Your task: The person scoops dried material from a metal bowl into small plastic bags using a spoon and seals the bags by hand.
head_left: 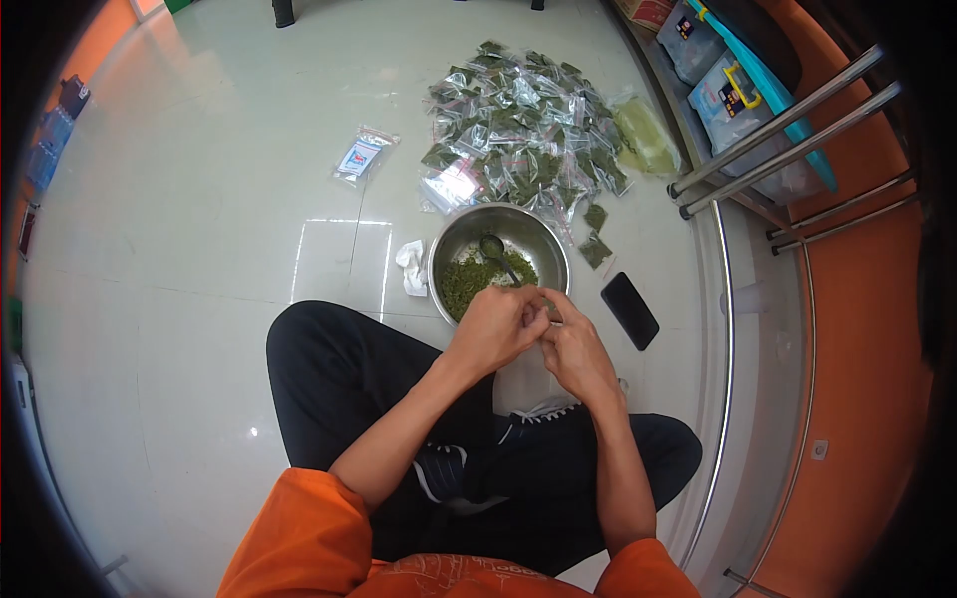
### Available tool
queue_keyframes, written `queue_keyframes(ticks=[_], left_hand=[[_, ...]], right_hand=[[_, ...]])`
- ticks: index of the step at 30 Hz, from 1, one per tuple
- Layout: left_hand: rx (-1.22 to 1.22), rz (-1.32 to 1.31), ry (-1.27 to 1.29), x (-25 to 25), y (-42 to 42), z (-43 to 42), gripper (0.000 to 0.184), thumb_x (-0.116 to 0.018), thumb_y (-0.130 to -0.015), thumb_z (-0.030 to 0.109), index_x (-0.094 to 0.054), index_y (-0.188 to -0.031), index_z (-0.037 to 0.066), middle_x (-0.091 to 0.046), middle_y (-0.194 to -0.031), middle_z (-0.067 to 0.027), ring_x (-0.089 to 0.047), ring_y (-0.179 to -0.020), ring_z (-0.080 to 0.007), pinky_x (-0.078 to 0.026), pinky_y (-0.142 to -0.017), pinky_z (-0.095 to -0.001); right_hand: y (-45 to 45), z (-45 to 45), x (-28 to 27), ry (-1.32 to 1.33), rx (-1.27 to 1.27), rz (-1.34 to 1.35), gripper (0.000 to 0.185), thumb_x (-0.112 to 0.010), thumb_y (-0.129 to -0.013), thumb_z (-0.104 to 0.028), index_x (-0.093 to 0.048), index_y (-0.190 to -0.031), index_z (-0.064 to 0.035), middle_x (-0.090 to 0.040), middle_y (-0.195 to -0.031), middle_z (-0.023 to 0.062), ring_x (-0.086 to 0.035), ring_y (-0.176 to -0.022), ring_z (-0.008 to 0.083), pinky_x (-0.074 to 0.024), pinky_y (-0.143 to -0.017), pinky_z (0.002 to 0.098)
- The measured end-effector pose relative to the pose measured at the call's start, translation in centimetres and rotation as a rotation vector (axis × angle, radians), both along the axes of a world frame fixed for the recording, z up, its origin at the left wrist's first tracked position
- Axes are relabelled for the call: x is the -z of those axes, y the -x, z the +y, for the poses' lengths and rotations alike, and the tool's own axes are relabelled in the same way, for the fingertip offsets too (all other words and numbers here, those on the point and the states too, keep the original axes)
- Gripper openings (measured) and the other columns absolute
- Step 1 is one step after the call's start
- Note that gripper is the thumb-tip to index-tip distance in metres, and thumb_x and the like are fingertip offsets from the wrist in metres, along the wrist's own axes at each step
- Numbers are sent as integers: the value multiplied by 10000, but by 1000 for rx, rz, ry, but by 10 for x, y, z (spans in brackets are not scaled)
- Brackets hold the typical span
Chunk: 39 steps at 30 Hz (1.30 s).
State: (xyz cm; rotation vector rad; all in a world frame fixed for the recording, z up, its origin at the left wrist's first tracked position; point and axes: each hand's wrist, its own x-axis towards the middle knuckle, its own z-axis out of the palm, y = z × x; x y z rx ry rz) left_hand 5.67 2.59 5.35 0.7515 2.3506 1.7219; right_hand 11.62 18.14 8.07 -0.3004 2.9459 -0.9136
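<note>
Both hands meet over the near rim of a steel bowl (553, 231). My left hand (495, 329) has its fingers closed, pressed against the other hand; whatever lies between them is too small to make out. My right hand (578, 349) is also closed, with its fingertips touching the left ones. Chopped green leaves (462, 284) lie in the bowl, and a dark spoon (492, 247) rests on them. Beyond the bowl spreads a large heap of small clear bags (528, 140) filled with green matter.
A black phone (630, 311) lies right of the bowl, a crumpled white tissue (412, 267) left of it. Farther off are a clear packet (361, 156) and a yellowish bag (648, 137). Metal rails (778, 140) and plastic boxes (725, 92) stand at the right.
</note>
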Motion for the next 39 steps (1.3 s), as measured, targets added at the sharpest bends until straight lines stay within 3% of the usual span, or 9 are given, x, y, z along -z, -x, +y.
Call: queue_keyframes(ticks=[7, 10, 12, 15, 20, 28, 31, 34, 39], left_hand=[[154, 87, -24, -7, 1, -1, 181, -702, -835, 129, -695, -918, -32, -651, -678, -165, -663, -637, -315, -533, -663, -392], [280, -56, 27, -14, 6, -10, 286, -730, -785, 123, -686, -1039, -2, -694, -895, -166, -677, -863, -318, -527, -807, -418], [123, 436, 73, -17, 9, -14, 459, -749, -737, 123, -638, -1177, 54, -649, -1127, -143, -592, -1133, -327, -452, -990, -457], [98, 569, 273, 3, 8, -7, 593, -792, -699, 150, -586, -1254, 107, -561, -1271, -106, -474, -1272, -321, -363, -1089, -480], [117, 635, 313, 25, 7, 4, 451, -775, -695, 142, -620, -1116, 94, -647, -1073, -56, -597, -1083, -265, -417, -1021, -454], [-9, 779, 232, 27, 5, 6, 406, -778, -629, 152, -655, -1011, 92, -671, -1011, -39, -638, -985, -243, -492, -883, -412], [8, 782, 230, 26, 6, 7, 408, -777, -626, 151, -658, -1013, 95, -671, -1017, -40, -637, -984, -246, -495, -871, -410], [-7, 796, 201, 27, 6, 7, 406, -770, -622, 149, -657, -1009, 98, -674, -1002, -35, -646, -944, -242, -495, -845, -403], [-95, 716, 193, 17, 17, -5, 315, -804, -689, 173, -684, -966, 82, -691, -906, -51, -670, -861, -248, -493, -803, -393]], right_hand=[[3, 10, 8, 19, 76, -99, 243, -590, -804, 101, -715, -1013, 91, -588, -1293, 286, -662, -1051, 423, -537, -908, 461], [6, 8, -10, 179, 129, -133, 217, -619, -809, 103, -702, -1010, 106, -625, -1220, 279, -674, -1023, 404, -540, -895, 428], [8, 9, -5, 149, 151, -56, 212, -638, -798, 104, -702, -1000, 104, -600, -1258, 262, -670, -1044, 391, -544, -895, 417], [7, 0, -3, 170, 176, 48, 195, -670, -782, 101, -705, -973, 93, -514, -1362, 220, -653, -1096, 370, -548, -902, 397], [4, 0, 21, 228, 153, 112, 164, -666, -802, 96, -713, -957, 75, -330, -1517, 150, -611, -1182, 331, -539, -935, 376], [2, -8, 35, 1227, 441, -348, 217, -654, -847, 91, -693, -1060, 80, -307, -1566, 124, -444, -1391, 301, -501, -1007, 364], [-2, -19, 26, 804, 479, -181, 251, -663, -847, 90, -692, -1095, 78, -278, -1591, 132, -389, -1436, 311, -475, -1050, 372], [1, -13, 26, 696, 434, -193, 297, -665, -845, 98, -678, -1141, 77, -239, -1610, 142, -320, -1480, 311, -456, -1076, 390], [8, 9, 11, 1010, 284, -198, 289, -673, -884, 48, -673, -1172, 68, -411, -1504, 144, -459, -1379, 280, -462, -1064, 397]])
